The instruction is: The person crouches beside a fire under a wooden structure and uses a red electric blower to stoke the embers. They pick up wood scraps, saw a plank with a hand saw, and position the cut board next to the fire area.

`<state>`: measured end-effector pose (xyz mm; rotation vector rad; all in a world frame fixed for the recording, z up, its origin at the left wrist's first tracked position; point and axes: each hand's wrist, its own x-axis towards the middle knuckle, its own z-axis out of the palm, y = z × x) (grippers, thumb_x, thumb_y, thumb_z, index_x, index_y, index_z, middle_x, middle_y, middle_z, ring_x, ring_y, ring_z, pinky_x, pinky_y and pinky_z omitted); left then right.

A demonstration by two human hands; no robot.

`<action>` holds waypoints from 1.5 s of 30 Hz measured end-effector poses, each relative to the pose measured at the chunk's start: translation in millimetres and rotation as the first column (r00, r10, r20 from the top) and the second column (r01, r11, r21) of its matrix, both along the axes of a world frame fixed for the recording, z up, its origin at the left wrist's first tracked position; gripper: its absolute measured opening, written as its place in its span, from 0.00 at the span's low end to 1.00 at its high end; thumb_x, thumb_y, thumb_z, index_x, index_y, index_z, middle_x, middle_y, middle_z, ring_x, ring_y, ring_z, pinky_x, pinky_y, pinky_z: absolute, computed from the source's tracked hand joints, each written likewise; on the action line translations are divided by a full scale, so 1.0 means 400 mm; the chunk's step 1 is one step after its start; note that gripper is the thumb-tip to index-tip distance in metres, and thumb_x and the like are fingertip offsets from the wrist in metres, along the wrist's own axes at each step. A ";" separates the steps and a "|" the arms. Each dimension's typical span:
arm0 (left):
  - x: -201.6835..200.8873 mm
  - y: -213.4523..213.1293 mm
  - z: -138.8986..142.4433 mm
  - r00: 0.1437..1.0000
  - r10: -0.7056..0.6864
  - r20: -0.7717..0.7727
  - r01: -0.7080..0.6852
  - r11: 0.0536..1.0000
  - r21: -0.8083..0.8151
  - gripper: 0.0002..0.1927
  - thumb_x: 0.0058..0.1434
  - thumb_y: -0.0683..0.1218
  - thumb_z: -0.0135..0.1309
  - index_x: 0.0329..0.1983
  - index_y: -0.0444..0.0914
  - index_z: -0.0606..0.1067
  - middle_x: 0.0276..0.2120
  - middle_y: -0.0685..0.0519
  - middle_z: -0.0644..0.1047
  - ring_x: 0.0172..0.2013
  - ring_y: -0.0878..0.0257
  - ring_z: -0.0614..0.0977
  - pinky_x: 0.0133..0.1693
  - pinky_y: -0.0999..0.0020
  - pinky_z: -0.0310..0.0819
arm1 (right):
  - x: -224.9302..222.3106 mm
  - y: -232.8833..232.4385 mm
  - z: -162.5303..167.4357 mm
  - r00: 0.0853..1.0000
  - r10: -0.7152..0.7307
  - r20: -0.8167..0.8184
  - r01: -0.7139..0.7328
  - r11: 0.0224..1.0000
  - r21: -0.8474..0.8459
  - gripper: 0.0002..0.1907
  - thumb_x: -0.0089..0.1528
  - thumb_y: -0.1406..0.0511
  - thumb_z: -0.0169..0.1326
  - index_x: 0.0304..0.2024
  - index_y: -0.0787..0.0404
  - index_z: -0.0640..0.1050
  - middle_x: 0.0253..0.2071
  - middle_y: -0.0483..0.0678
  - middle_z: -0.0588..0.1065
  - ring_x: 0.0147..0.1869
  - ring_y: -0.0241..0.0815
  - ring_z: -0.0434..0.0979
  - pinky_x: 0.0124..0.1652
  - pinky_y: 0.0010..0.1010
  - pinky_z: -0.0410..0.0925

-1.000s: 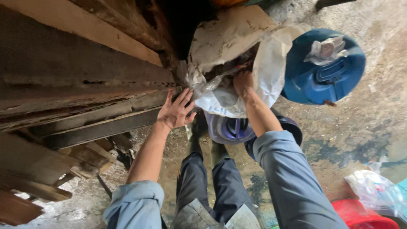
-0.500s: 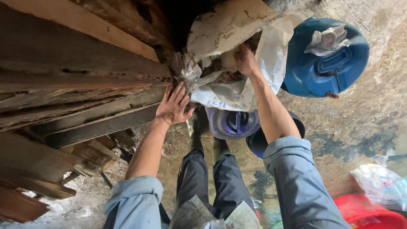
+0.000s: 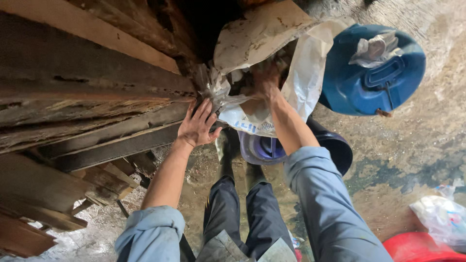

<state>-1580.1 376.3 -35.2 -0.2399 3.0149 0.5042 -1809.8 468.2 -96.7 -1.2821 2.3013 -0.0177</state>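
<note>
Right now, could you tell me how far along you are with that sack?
Done: the white sack is open at its mouth. In hand: the right hand reaches inside while the left hand steadies its edge beside the planks. Left: nothing has been taken out yet.

Stacked weathered wooden planks (image 3: 87, 97) on the left, wet stained concrete floor (image 3: 412, 160), dim daylight
</note>
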 end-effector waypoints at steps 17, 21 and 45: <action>-0.004 -0.009 0.003 1.000 -0.011 0.002 0.011 1.000 -0.009 0.26 0.65 0.63 0.50 0.53 0.39 0.73 0.67 0.41 0.68 0.73 0.49 0.62 0.70 0.35 0.49 | 0.042 -0.005 -0.021 0.966 -0.204 0.160 0.169 0.964 0.207 0.33 0.51 0.56 0.62 0.59 0.55 0.74 0.52 0.57 0.78 0.50 0.61 0.81 0.45 0.51 0.74; -0.004 -0.008 0.004 1.000 -0.006 -0.012 0.006 1.000 -0.006 0.26 0.65 0.63 0.52 0.54 0.39 0.73 0.67 0.41 0.69 0.72 0.48 0.63 0.70 0.35 0.51 | -0.014 0.009 -0.004 0.970 -0.229 0.080 0.180 0.902 0.393 0.25 0.56 0.49 0.62 0.49 0.57 0.82 0.50 0.57 0.80 0.51 0.56 0.81 0.48 0.46 0.75; -0.024 -0.031 0.043 0.999 0.032 0.005 -0.032 0.999 0.016 0.27 0.60 0.63 0.54 0.51 0.38 0.75 0.64 0.42 0.70 0.71 0.50 0.64 0.62 0.36 0.59 | 0.081 -0.192 -0.144 0.985 0.077 0.155 -0.102 0.982 0.160 0.21 0.57 0.54 0.57 0.51 0.50 0.81 0.51 0.52 0.79 0.54 0.56 0.79 0.53 0.44 0.71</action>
